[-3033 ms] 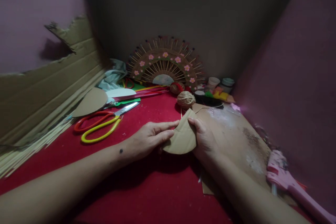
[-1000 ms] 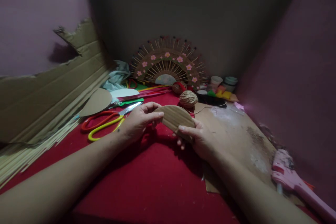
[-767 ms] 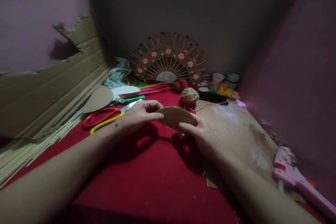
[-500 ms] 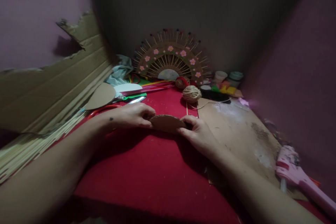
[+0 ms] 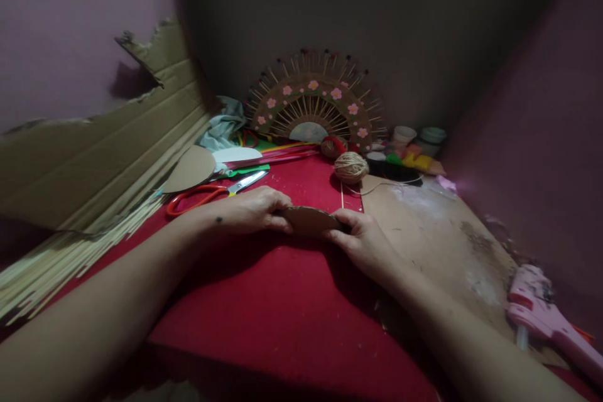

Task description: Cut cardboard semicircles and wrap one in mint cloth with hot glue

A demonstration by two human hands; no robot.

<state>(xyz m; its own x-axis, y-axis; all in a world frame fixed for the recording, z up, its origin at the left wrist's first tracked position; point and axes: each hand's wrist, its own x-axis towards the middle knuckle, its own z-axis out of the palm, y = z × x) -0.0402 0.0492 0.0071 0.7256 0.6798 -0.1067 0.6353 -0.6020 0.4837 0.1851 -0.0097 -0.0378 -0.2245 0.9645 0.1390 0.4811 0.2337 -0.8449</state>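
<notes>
1. The left hand (image 5: 249,208) pinches the left end of a brown cardboard half-disc (image 5: 311,220), fingers curled over its edge; its grip is closed on the piece.
2. The right hand (image 5: 365,242) holds the right end of the same piece, thumb on top and fingers beneath, so its grip is also clamped on the card.
3. The cardboard half-disc lies nearly flat, low over the red worktop (image 5: 292,320), between the two hands.
4. Both forearms reach in from the lower corners and meet at the middle.
5. Just behind the left hand lie scissors (image 5: 211,193) with red and yellow handles; beyond them rests a second cardboard cut-out (image 5: 191,168).
6. A ball of twine (image 5: 350,167) sits near, behind the right hand, beside a stained cardboard sheet (image 5: 438,232).
7. A fan-shaped decoration (image 5: 316,103) of sticks and pink flowers stands at the back wall.
8. Bamboo sticks (image 5: 70,251) lie at the left under a torn cardboard panel (image 5: 94,151).
9. A pink glue gun (image 5: 541,314) lies at the far right, well apart.
</notes>
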